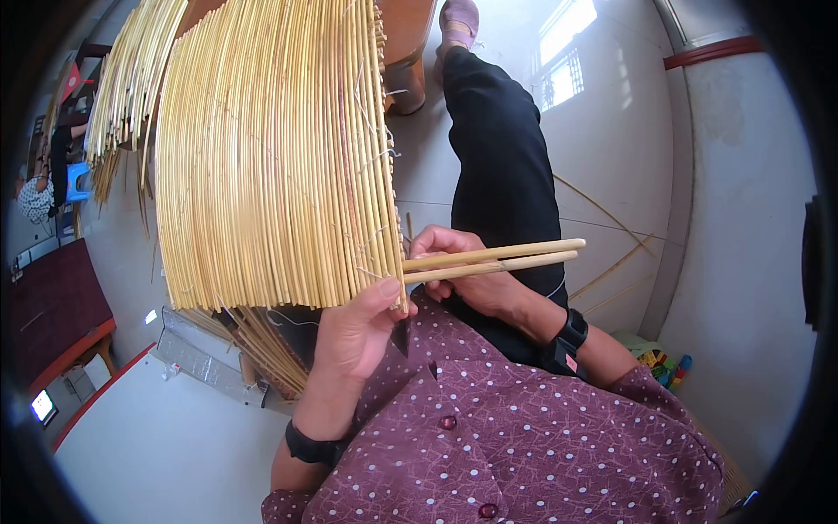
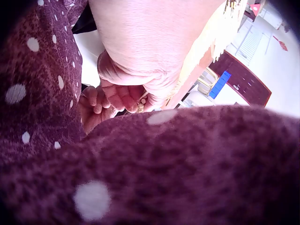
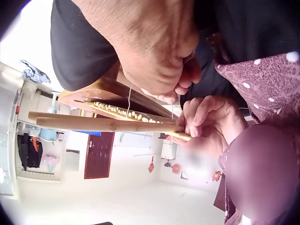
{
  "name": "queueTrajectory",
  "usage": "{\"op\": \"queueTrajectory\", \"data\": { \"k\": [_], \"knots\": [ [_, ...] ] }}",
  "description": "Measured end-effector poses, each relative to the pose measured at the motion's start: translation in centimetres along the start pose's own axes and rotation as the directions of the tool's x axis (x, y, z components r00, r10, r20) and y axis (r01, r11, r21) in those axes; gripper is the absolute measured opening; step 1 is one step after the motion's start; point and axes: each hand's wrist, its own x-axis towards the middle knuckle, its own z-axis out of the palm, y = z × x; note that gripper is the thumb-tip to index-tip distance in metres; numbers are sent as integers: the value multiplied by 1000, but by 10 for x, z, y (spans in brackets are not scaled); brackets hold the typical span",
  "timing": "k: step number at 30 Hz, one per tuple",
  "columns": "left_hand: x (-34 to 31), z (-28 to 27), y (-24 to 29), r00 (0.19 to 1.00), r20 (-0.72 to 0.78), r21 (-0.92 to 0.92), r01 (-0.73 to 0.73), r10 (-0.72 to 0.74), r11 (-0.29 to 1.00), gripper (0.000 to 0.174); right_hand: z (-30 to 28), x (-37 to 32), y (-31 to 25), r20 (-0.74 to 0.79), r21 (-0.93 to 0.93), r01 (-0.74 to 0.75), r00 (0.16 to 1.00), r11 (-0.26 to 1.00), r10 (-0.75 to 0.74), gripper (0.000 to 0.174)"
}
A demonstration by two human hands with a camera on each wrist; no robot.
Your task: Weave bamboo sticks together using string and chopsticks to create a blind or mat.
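Note:
A mat of thin straw-coloured sticks (image 1: 253, 157), tied with white string (image 1: 375, 157), spreads in front of me in the head view. My left hand (image 1: 356, 336) grips its near right corner, thumb on top and fingers curled underneath. Two thicker wooden sticks (image 1: 524, 255) jut rightward from that corner, crossing over my right hand (image 1: 471, 275). In the right wrist view, the curled fingers of my right hand (image 3: 157, 61) pinch a thin white string (image 3: 172, 111) beside the mat's edge (image 3: 126, 112). The left fingers (image 3: 199, 115) wrap the sticks' end there. The right fingertips are partly hidden.
A brown wooden table (image 1: 406, 61) supports the mat. More loose sticks (image 1: 131, 79) lie at the far left, with others below the mat. Several thin sticks (image 1: 611, 271) rest on the floor at right. A person near a blue stool (image 1: 78, 182) is at far left.

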Motion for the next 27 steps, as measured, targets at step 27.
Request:
{"op": "queueTrajectory", "data": {
  "k": [27],
  "knots": [
    [-2, 6, 2, 997, 73, 13, -4, 3, 1000, 34, 2, 5, 12, 56, 151, 2, 998, 989, -11, 14]
  ]
}}
